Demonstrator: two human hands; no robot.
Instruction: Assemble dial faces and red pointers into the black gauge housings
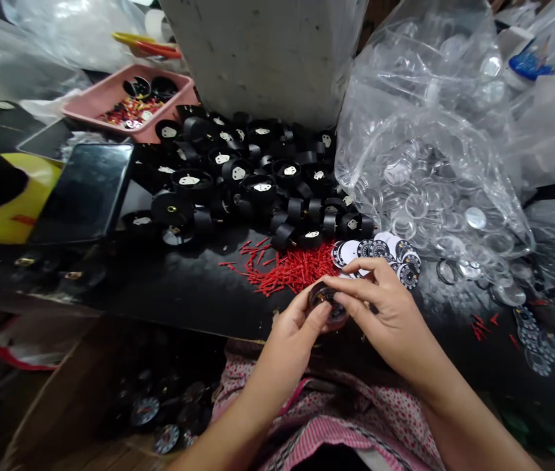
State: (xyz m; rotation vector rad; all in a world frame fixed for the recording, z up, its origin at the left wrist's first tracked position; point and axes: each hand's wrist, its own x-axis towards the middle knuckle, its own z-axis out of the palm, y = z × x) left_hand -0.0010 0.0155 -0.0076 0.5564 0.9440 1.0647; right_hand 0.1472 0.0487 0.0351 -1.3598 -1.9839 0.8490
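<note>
Across the dark table (199, 288), a phone (84, 193), black casings (238, 180), red pins (287, 268) and bagged clear lenses (425, 163) are spread, while a round casing (329, 304) is clamped between left hand (292, 333) and right hand (380, 307) at the near edge.

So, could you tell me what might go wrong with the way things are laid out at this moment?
The small round part is pinched between the left hand and right hand at the table edge, so it could drop into the lap. The red needles lie loose close by; a wrist could scatter them. The black housings are heaped and may roll.
</note>
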